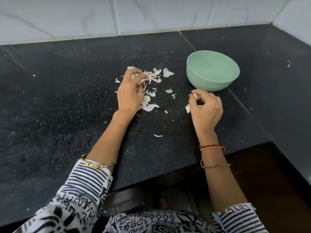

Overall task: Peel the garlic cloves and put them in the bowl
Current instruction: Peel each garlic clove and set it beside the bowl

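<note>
The left hand [128, 91] reaches into the garlic skins [152, 76] on the black counter [67, 106], fingers curled; whether they grip anything is hidden. The right hand [206, 109] pinches a garlic clove [195, 96], mostly covered, just beside the green bowl [212, 70], whose contents cannot be seen.

1. One view only, head cam, worn by the person; looks fwd and steeply down onto the black speckled stone countertop [67, 106].
2. Wide-angle lens: the white marbled wall tiles [151, 12] bend along the top edge.
3. Close range: both forearms enter from the bottom, left hand [129, 91] and right hand [206, 108] near centre.
4. Pale green round bowl [212, 78] sits right of centre, beyond the right hand.
5. No 2nd view, so no shared area.
</note>
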